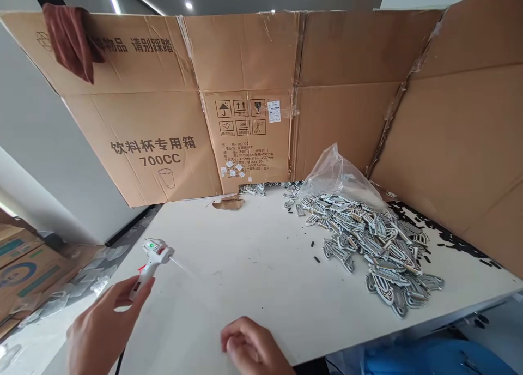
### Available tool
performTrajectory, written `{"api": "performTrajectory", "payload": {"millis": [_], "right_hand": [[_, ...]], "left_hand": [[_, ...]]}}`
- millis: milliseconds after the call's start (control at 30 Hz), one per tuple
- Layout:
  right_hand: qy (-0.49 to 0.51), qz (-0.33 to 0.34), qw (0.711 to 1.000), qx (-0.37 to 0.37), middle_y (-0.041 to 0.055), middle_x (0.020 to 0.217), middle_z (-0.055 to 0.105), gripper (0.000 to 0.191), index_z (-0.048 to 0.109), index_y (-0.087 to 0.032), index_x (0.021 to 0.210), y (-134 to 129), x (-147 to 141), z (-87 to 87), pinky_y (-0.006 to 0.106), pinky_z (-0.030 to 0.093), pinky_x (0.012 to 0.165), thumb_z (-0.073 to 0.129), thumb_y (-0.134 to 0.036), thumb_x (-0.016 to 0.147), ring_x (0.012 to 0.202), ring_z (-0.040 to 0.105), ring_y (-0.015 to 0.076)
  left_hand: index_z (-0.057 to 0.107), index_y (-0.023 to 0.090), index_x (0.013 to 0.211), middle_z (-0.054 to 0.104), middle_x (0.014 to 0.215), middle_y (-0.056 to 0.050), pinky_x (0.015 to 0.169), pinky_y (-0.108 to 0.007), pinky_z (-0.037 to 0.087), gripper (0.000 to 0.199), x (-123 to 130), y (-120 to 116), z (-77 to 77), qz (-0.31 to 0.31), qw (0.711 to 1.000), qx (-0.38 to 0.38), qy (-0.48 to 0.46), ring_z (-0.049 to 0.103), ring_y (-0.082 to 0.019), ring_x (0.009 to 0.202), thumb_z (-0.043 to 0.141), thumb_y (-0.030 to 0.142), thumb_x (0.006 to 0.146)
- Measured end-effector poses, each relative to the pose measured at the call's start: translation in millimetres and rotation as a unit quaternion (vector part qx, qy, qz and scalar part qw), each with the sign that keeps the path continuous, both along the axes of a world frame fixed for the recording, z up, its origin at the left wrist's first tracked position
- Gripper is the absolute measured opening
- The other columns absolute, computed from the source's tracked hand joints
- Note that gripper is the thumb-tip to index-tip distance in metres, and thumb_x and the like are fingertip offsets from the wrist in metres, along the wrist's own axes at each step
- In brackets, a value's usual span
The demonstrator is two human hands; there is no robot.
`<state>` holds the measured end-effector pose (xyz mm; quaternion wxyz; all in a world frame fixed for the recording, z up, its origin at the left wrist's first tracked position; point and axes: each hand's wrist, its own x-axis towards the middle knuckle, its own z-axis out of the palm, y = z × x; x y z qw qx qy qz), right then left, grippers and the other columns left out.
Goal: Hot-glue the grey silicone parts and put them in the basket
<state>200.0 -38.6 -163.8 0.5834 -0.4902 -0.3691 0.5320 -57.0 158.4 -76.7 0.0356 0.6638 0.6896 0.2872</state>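
My left hand (108,323) is wrapped around the handle of a white hot glue gun (149,266), held up over the left side of the white table (229,255). A green light glows on its body, and red shows near my fingers. From its nozzle a thin, clear strand trails down to the right. My right hand (255,345) is low at the table's front edge, fingers curled in against the thumb; whatever they may hold is hidden. To the right of both hands lies a heap of flat grey, black-and-white striped pieces (379,244).
Tall cardboard panels (245,53) wall the table's back and right. A clear plastic bag (337,173) rests on the heap. Small black bits (453,239) lie along the right edge. A brown cloth (69,40) hangs over the left panel. Boxes (32,271) stand at lower left.
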Motion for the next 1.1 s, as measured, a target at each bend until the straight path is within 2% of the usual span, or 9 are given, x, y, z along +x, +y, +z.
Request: {"api": "performTrajectory", "payload": {"millis": [67,133,267,400,533,767,900,1000,1100], "right_hand": [[-0.01,-0.013,1.0,0.012,0.012,0.103,0.083,0.073,0.085,-0.022,0.105,-8,28,8.5,0.043,0.06,0.099,0.065,-0.092,0.099,0.104,0.079,0.0318],[0.008,-0.052,0.999,0.003,0.0132,0.103,0.084,0.075,0.085,-0.02,0.108,-13,50,14.7,0.045,0.062,0.099,0.064,-0.091,0.1,0.105,0.08,0.0329],[0.025,-0.104,0.994,-0.002,0.0146,0.104,0.083,0.073,0.085,-0.019,0.104,-20,70,17.8,0.049,0.064,0.1,0.071,-0.09,0.096,0.105,0.08,0.0345],[0.003,-0.104,0.995,0.005,0.0132,0.102,0.082,0.069,0.084,-0.02,0.104,-23,67,14.5,0.047,0.064,0.098,0.071,-0.088,0.099,0.104,0.078,0.0334],[-0.033,-0.103,0.994,0.014,0.0105,0.1,0.079,0.064,0.082,-0.022,0.101,-24,59,11.0,0.041,0.062,0.091,0.068,-0.084,0.103,0.099,0.076,0.0305],[-0.045,-0.113,0.992,0.041,0.0078,0.087,0.074,0.059,0.082,-0.023,0.097,-28,56,6.1,0.038,0.059,0.084,0.066,-0.079,0.106,0.088,0.07,0.0276],[-0.051,-0.115,0.991,0.048,0.0069,0.085,0.072,0.057,0.081,-0.022,0.098,-26,54,3.8,0.037,0.057,0.081,0.066,-0.076,0.108,0.085,0.069,0.0266],[-0.04,-0.118,0.991,0.054,0.0067,0.084,0.072,0.055,0.08,-0.022,0.098,-24,53,2.1,0.037,0.056,0.08,0.068,-0.075,0.108,0.082,0.067,0.0252],[0.002,-0.108,0.993,0.051,0.0076,0.086,0.075,0.055,0.079,-0.021,0.096,-23,57,2.5,0.037,0.056,0.081,0.073,-0.076,0.104,0.083,0.069,0.0252]], "left_hand": [[0.081,0.031,0.111,0.088,0.093,0.002,0.08,-0.036,0.052,0.043,-4,13,-9.0,-0.002,0.999,-0.015,0.036,0.082,-0.035,0.104,0.068,0.068,0.091],[0.08,0.029,0.114,0.088,0.096,0.001,0.079,-0.034,0.051,0.041,-11,22,-18.8,-0.008,0.997,-0.031,0.07,0.081,-0.034,0.103,0.069,0.064,0.095],[0.079,0.024,0.119,0.086,0.104,-0.003,0.079,-0.033,0.051,0.039,-21,30,-28.1,-0.009,0.992,-0.051,0.117,0.08,-0.033,0.103,0.068,0.057,0.102],[0.075,0.021,0.125,0.085,0.117,-0.004,0.085,-0.035,0.053,0.041,-19,32,-16.9,-0.026,0.988,-0.035,0.147,0.079,-0.032,0.107,0.058,0.055,0.111],[0.074,0.016,0.124,0.085,0.122,-0.01,0.085,-0.035,0.052,0.042,-13,36,-7.9,-0.044,0.985,-0.015,0.164,0.079,-0.032,0.107,0.053,0.052,0.115],[0.075,0.02,0.116,0.084,0.123,-0.015,0.078,-0.037,0.052,0.044,-16,36,-32.9,-0.072,0.984,-0.013,0.161,0.077,-0.035,0.112,0.049,0.055,0.112],[0.074,0.02,0.116,0.083,0.125,-0.017,0.079,-0.039,0.053,0.044,-10,33,-37.1,-0.078,0.985,-0.01,0.154,0.077,-0.036,0.116,0.049,0.056,0.111],[0.073,0.023,0.118,0.084,0.124,-0.013,0.081,-0.04,0.054,0.043,-9,34,-37.0,-0.079,0.989,-0.001,0.124,0.077,-0.035,0.118,0.058,0.061,0.106],[0.075,0.026,0.115,0.085,0.12,-0.008,0.078,-0.039,0.055,0.046,-19,44,-42.7,-0.056,0.995,0.0,0.087,0.079,-0.032,0.107,0.068,0.068,0.098]]}}
